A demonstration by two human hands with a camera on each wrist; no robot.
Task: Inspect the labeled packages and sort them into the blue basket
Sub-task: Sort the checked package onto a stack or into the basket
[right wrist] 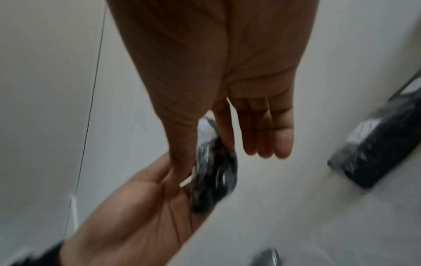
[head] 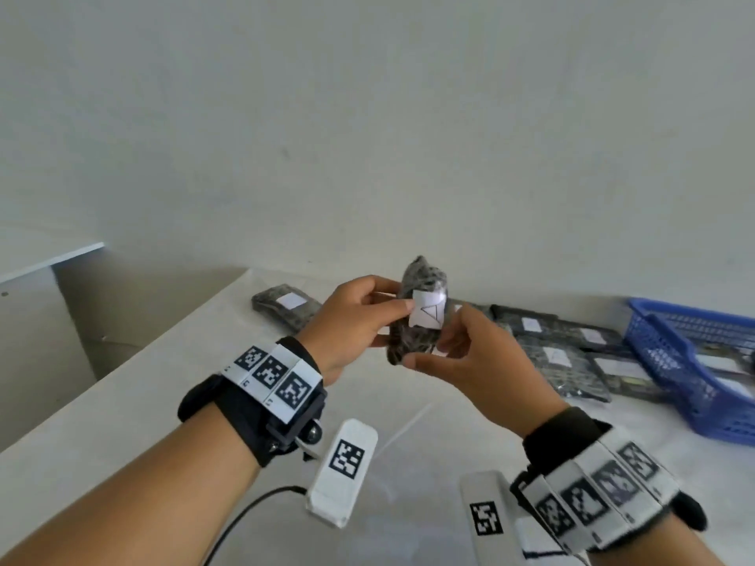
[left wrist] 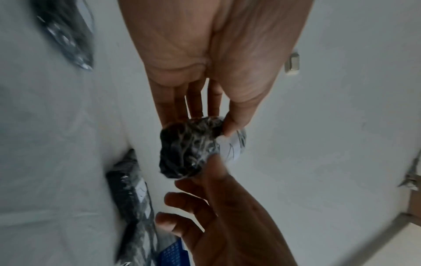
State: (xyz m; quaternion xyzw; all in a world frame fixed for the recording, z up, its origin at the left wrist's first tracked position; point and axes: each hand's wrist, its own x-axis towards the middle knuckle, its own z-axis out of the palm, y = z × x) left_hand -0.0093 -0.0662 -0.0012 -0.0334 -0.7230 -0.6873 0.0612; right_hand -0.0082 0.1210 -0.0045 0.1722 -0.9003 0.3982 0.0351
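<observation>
Inspection step: package [head: 418, 310] held aloft, pinched by left hand [head: 347, 324] and right hand [head: 482, 361] fingers; triangle label [head: 427, 314] facing up. Next, likely: carry to blue basket [head: 670, 361] at right tabletop edge.

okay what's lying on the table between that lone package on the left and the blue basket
In the head view, several flat dark packages with white labels lie in that stretch, ending beside the blue basket; the held package hides part of it.

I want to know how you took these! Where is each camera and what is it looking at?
Head: on the person's head, looking down at the table, blue basket, both hands and wrists.
Left wrist: looks along the left hand at the wrapped package.
Right wrist: looks along the right hand at that package.
All three share the package, held by both hands.
</observation>
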